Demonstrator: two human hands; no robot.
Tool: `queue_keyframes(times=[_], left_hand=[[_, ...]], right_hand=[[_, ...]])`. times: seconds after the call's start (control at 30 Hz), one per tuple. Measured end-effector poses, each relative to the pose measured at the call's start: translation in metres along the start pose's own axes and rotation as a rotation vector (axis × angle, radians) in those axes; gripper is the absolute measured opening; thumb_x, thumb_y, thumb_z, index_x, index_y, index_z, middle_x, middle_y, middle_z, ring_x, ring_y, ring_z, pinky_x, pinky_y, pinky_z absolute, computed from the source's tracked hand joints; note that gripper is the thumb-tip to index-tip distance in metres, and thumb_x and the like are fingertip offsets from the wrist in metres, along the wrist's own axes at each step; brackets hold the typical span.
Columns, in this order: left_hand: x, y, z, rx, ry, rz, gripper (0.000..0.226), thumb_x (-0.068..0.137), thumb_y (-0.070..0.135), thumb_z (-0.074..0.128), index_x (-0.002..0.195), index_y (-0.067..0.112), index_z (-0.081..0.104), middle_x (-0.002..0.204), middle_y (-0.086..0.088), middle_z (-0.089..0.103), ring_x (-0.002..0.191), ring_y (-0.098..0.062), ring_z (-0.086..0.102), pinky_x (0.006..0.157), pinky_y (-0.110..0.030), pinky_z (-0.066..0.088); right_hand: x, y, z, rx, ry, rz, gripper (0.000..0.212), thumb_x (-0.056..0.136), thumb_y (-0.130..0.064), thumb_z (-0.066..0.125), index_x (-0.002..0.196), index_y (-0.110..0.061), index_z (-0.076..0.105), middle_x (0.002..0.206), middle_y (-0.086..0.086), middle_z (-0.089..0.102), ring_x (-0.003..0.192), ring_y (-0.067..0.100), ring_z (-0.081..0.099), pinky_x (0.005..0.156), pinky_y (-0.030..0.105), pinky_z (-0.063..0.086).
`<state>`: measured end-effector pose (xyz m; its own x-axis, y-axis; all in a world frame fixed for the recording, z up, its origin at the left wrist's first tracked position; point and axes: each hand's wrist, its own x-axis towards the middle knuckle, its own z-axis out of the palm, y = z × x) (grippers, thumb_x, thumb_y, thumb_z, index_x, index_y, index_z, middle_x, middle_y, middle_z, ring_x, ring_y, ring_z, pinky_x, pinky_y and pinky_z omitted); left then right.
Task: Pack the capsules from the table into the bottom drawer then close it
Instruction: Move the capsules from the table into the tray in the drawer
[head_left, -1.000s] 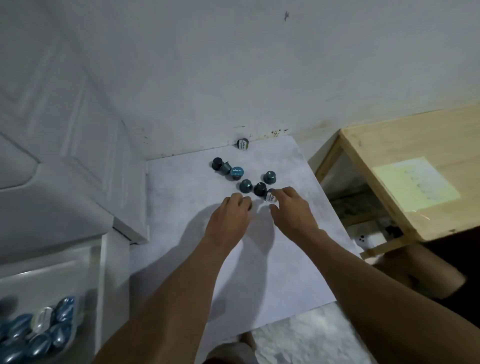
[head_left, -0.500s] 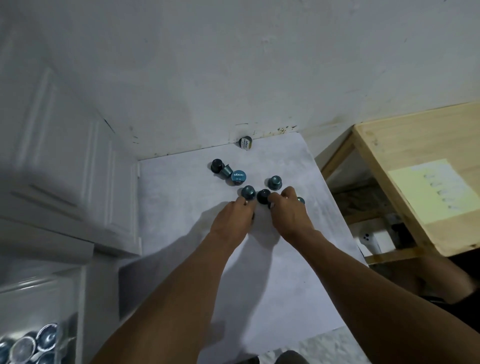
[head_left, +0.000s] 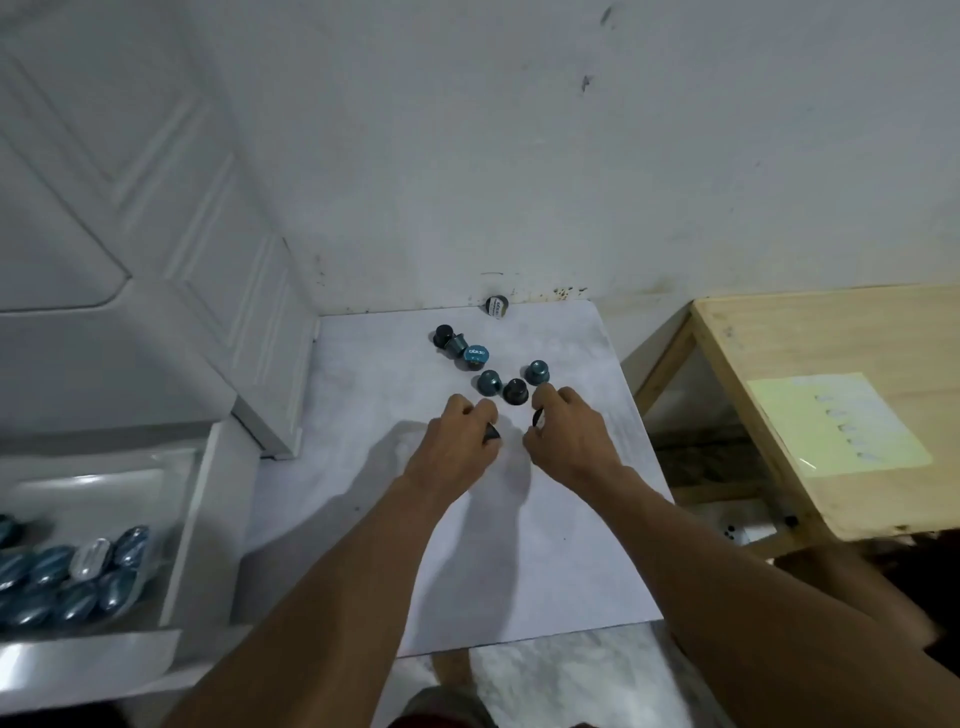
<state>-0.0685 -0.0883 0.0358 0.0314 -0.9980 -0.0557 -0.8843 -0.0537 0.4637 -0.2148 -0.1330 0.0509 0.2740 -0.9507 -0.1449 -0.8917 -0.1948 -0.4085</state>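
The left hand (head_left: 457, 441) is curled over a dark capsule (head_left: 491, 432) that shows under its fingertips. The right hand (head_left: 569, 436) grips a second capsule (head_left: 538, 417) in its curled fingers. Both hands sit low over the white surface (head_left: 545, 571), near each other but not touching. The unpacked capsules lie at about twelve o'clock from the hands. A near trio (head_left: 515, 391) stands just beyond the knuckles, its rightmost one almost at the right forefinger. A far trio (head_left: 476, 355) lies at eleven o'clock, and a lone capsule (head_left: 497, 306) rests tipped against the wall. These are squat, round things with no long axis to line up on, so any approach angle should serve, though the tipped ones will likely roll if nudged. The open drawer (head_left: 187, 519) is at eight o'clock from the hands, well apart from them and lower, with packed capsules (head_left: 67, 577) lying in it. I judge this to be mid-gathering, with roughly seven pieces yet to collect and the drawer not yet shut. The coming move turns on that eight o'clock bearing. The left hand is nearer the drawer and can swing straight down to it. The right hand would have to cross the body, or else reach on to twelve o'clock for the near trio.
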Motion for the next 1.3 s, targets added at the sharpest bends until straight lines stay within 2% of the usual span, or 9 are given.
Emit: queue_keyframes(times=[0.13,0.3,0.43,0.57,0.7,0.8,1.0,1.17,1.3], left_hand=[[-0.029,0.021,-0.012,-0.093,0.151,-0.049,0.033,0.083,0.037,0.068,0.102,0.013,0.056,0.096,-0.007,0.06,0.09,-0.024,0.055,0.077,-0.032,0.04],[-0.071,0.046,-0.027,-0.268,0.375,-0.094,0.028,0.081,0.043,0.068,0.087,0.017,0.059,0.081,0.0,0.068,0.076,-0.018,0.064,0.073,-0.035,0.051],[-0.117,0.058,-0.045,-0.357,0.489,-0.144,0.02,0.084,0.033,0.068,0.083,0.016,0.059,0.077,0.003,0.069,0.072,-0.012,0.067,0.072,-0.034,0.054],[-0.155,0.05,-0.068,-0.402,0.545,-0.217,0.014,0.076,0.026,0.068,0.087,0.025,0.06,0.086,0.008,0.067,0.078,-0.011,0.065,0.075,-0.039,0.055],[-0.19,0.03,-0.093,-0.351,0.595,-0.305,0.046,0.073,0.026,0.074,0.117,0.017,0.063,0.11,-0.005,0.063,0.096,-0.018,0.063,0.089,-0.032,0.051],[-0.215,0.011,-0.112,-0.288,0.624,-0.332,0.041,0.073,0.028,0.078,0.111,0.016,0.067,0.103,-0.004,0.063,0.09,-0.015,0.061,0.078,-0.02,0.043],[-0.271,-0.032,-0.156,-0.313,0.689,-0.308,0.027,0.07,0.019,0.082,0.093,0.009,0.071,0.092,-0.007,0.069,0.085,-0.023,0.063,0.081,-0.039,0.052],[-0.316,-0.097,-0.192,-0.186,0.67,-0.311,0.025,0.072,0.013,0.077,0.094,0.005,0.069,0.095,-0.012,0.07,0.082,-0.019,0.058,0.076,-0.025,0.04],[-0.336,-0.149,-0.216,-0.205,0.644,-0.348,0.043,0.072,0.016,0.079,0.113,0.017,0.066,0.113,-0.002,0.068,0.095,-0.015,0.063,0.091,-0.028,0.049]], right_hand=[[-0.027,0.004,-0.017,0.016,0.044,-0.104,0.036,0.085,-0.021,0.054,0.121,-0.018,0.055,0.115,0.011,0.055,0.099,0.029,0.056,0.085,0.033,0.044],[-0.061,0.0,-0.033,0.052,0.09,-0.208,0.041,0.089,-0.025,0.053,0.13,-0.02,0.054,0.125,0.013,0.055,0.107,0.029,0.056,0.094,0.038,0.045],[-0.093,-0.016,-0.04,0.093,0.099,-0.282,0.038,0.088,-0.026,0.054,0.124,-0.015,0.05,0.117,0.012,0.06,0.102,0.027,0.056,0.081,0.033,0.043],[-0.118,-0.046,-0.045,0.101,0.125,-0.387,0.038,0.088,-0.023,0.055,0.124,-0.013,0.054,0.118,0.015,0.058,0.108,0.029,0.054,0.087,0.034,0.042],[-0.139,-0.085,-0.043,0.141,0.126,-0.51,0.041,0.086,-0.019,0.058,0.127,-0.013,0.054,0.118,0.015,0.056,0.106,0.028,0.054,0.082,0.026,0.037],[-0.151,-0.117,-0.039,0.16,0.112,-0.567,0.043,0.086,-0.021,0.06,0.128,-0.016,0.052,0.119,0.012,0.053,0.106,0.028,0.055,0.087,0.027,0.04],[-0.173,-0.192,-0.023,0.156,0.13,-0.647,0.036,0.085,-0.016,0.058,0.12,-0.011,0.052,0.112,0.013,0.058,0.104,0.032,0.054,0.082,0.034,0.041],[-0.196,-0.264,0.01,0.198,0.12,-0.699,0.039,0.083,-0.011,0.059,0.121,-0.011,0.055,0.116,0.015,0.057,0.106,0.031,0.054,0.084,0.03,0.04],[-0.21,-0.313,0.035,0.214,0.138,-0.708,0.048,0.081,-0.01,0.061,0.128,-0.01,0.053,0.121,0.014,0.058,0.108,0.03,0.055,0.091,0.033,0.042]])
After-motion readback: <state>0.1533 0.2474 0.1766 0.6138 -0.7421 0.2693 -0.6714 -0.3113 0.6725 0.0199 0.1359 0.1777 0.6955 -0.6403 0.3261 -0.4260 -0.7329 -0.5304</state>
